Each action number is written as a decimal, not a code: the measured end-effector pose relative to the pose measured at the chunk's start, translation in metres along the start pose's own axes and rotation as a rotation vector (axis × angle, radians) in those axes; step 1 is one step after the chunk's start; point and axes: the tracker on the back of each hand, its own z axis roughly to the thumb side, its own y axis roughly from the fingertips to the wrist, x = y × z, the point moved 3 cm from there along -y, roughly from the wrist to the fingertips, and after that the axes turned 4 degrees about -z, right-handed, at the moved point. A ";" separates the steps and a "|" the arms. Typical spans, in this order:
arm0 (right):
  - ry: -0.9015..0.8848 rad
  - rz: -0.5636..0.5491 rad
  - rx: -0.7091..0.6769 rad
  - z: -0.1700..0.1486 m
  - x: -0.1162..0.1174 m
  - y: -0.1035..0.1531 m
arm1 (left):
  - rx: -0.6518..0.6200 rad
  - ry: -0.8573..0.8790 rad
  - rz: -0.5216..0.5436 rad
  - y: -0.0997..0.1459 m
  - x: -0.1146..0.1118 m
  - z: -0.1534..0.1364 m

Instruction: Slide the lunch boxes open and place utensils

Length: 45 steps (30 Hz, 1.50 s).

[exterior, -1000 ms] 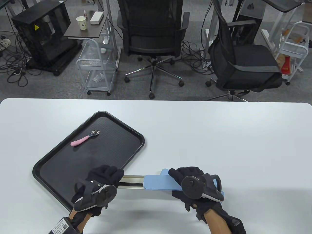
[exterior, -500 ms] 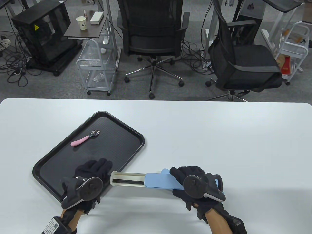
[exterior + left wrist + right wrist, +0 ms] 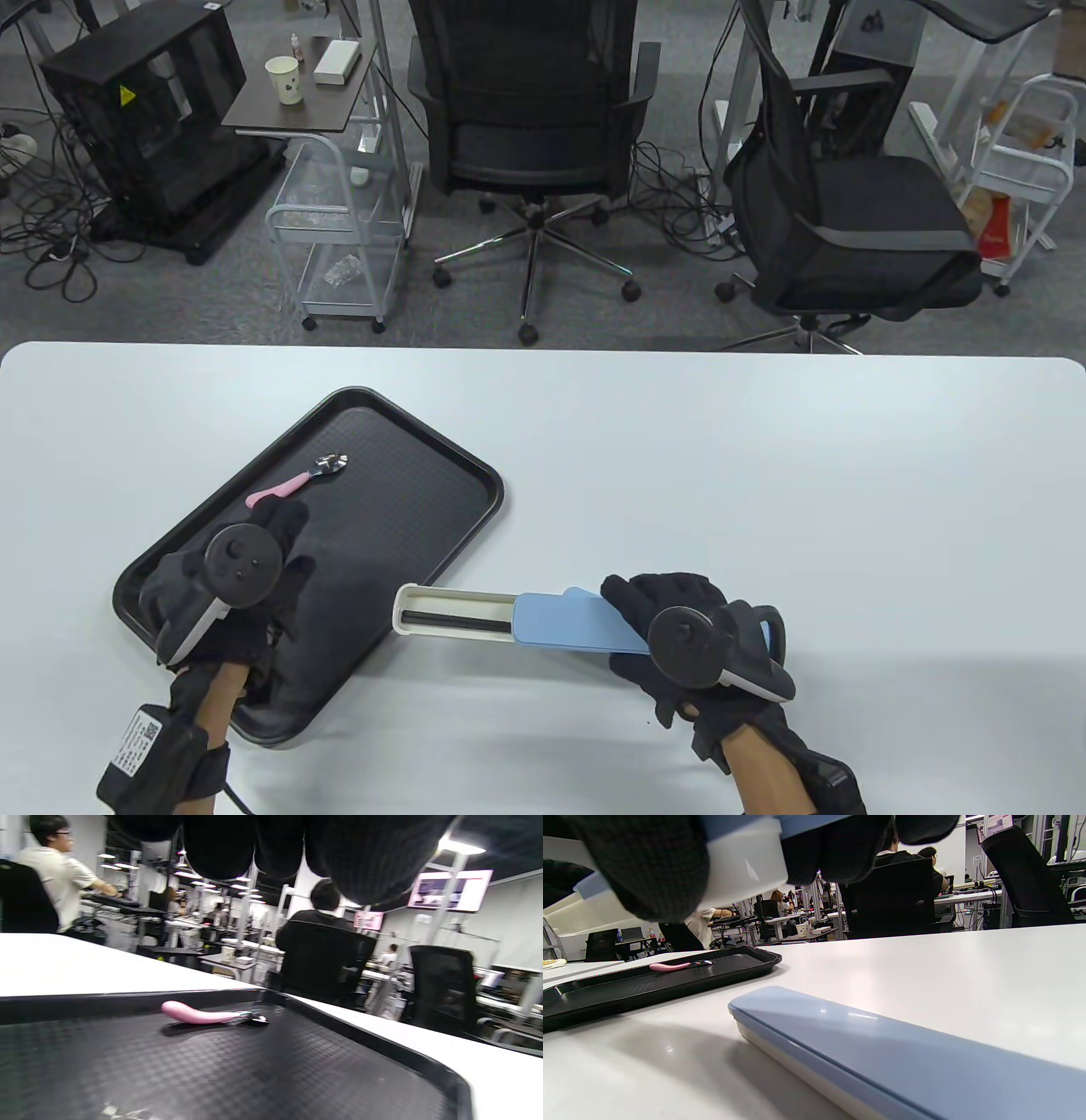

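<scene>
A long utensil box (image 3: 543, 624) with a white base (image 3: 454, 609) and a blue sliding lid (image 3: 577, 630) is slid partly open; a dark utensil lies inside. My right hand (image 3: 632, 632) grips its lid end and holds it above the table; the box shows at the top of the right wrist view (image 3: 742, 870). A second closed blue-lidded box (image 3: 882, 1052) lies on the table under it. A pink-handled spoon (image 3: 297, 483) lies on the black tray (image 3: 407, 518). My left hand (image 3: 276, 526) hovers over the tray, fingertips just short of the spoon's handle (image 3: 199, 1014), holding nothing.
The tray lies at an angle on the left of the white table (image 3: 764, 475). Its raised rim (image 3: 373, 1046) stands between the spoon and the box. Office chairs and carts stand beyond the table's far edge.
My left hand let go of the box's white end and moved left and forward over the tray to the spoon's handle. My right hand kept hold of the box, which shifted slightly right.
</scene>
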 end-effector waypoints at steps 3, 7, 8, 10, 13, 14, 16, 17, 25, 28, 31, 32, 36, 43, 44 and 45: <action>0.001 0.000 0.001 0.000 0.000 0.000 | 0.093 -0.031 -0.046 -0.019 -0.010 -0.012; 0.006 0.005 0.006 -0.001 0.001 0.000 | 0.209 -0.050 -0.097 -0.048 -0.025 -0.027; 0.007 0.005 0.008 -0.002 0.001 0.000 | 0.229 -0.053 -0.105 -0.052 -0.028 -0.030; 0.007 0.005 0.014 -0.003 0.000 0.000 | 0.286 -0.067 -0.135 -0.066 -0.037 -0.038; 0.008 0.010 0.020 -0.005 0.001 -0.001 | 0.354 -0.079 -0.188 -0.084 -0.053 -0.048; 0.010 0.010 0.022 -0.005 0.002 -0.001 | 0.369 -0.079 -0.200 -0.088 -0.057 -0.050; 0.011 0.012 0.028 -0.007 0.001 0.000 | 0.404 -0.065 -0.254 -0.098 -0.069 -0.057; 0.011 0.011 0.030 -0.007 0.001 0.000 | 0.419 -0.056 -0.267 -0.100 -0.072 -0.059; 0.018 0.020 0.048 -0.012 0.002 -0.002 | 0.483 -0.075 -0.322 -0.121 -0.096 -0.072; 0.022 0.029 0.054 -0.014 0.004 -0.002 | 0.506 -0.091 -0.343 -0.126 -0.102 -0.074; 0.019 0.031 0.059 -0.015 0.005 -0.003 | 0.524 -0.078 -0.356 -0.130 -0.104 -0.076; 0.017 0.031 0.060 -0.015 0.005 -0.003 | 0.524 -0.064 -0.356 -0.131 -0.106 -0.076; 0.010 0.027 0.065 -0.017 0.004 -0.003 | 0.525 -0.135 -0.347 -0.137 -0.106 -0.072; 0.010 0.027 0.069 -0.018 0.003 -0.003 | 0.517 -0.223 -0.263 -0.140 -0.102 -0.062; 0.009 0.027 0.069 -0.018 0.003 -0.003 | 0.513 -0.242 -0.249 -0.140 -0.100 -0.060; 0.008 0.026 0.068 -0.018 0.003 -0.002 | 0.501 -0.244 -0.244 -0.139 -0.101 -0.058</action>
